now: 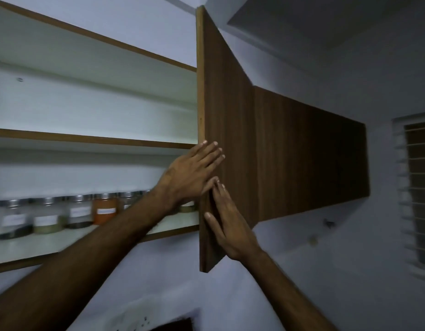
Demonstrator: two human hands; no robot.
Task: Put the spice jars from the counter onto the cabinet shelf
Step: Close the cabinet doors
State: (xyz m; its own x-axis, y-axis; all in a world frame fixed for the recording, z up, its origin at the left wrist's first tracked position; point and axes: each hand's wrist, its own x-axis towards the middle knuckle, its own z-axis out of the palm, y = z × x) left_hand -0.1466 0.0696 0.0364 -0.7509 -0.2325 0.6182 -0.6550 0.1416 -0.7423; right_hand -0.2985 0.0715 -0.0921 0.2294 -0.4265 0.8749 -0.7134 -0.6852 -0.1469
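Two bare hands are laid flat on the open cabinet door [227, 115], which stands edge-on to the camera at 12 o'clock. The left hand [194, 173] is pressed against the door's leading edge and outer face, fingers spread; the right hand [230, 225] lies just below it at 5 o'clock, palm against the dark wood-grain face. Neither grip is closed around anything: both are released, fingers extended, and no jar is carried.

The spice jars [56, 216] are seen lined up in a row on the bottom cabinet shelf [63, 242], at 9 o'clock from the hands, metal lids up; among them an orange-filled jar [105, 211] stands out. The jars at the right end of the row are partly hidden behind the left forearm. The shelf above [87, 139] is shown bare. The bench itself is not in view, so it cannot be told whether any jar remains there.

The stowing is judged to be largely done, and the door is judged to be the step in hand. It is best swung with flat palms kept on the outer face, as shown, so that no fingertip is caught between edge and frame. The left forearm, now crossing in front of the jars, should be drawn clear of the opening first, so that the row is not brushed. A slow, even push is advised, since the jars stand near the shelf's front edge.
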